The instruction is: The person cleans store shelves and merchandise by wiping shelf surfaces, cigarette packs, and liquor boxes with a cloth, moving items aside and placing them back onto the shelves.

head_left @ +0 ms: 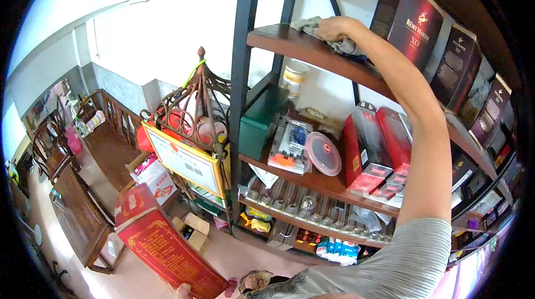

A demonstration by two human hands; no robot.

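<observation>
My right hand [334,28] is closed around a grey cloth [343,47] and presses it on the top wooden shelf [304,44]. Just right of it stands a dark red Remy Martin XO box [409,23]. Down at the lower left, my left hand [183,291] grips a tall red box [170,246] with gold lettering, tilted and held off the shelf. Only some fingertips of that hand show at the box's lower edge.
Below lie a green box [262,120], a white jar [294,79], a round lidded container [323,154] and red boxes [365,148]. Several glasses line a lower shelf [317,224]. A metal rack with a framed certificate [184,159] and wooden furniture [75,210] stand left.
</observation>
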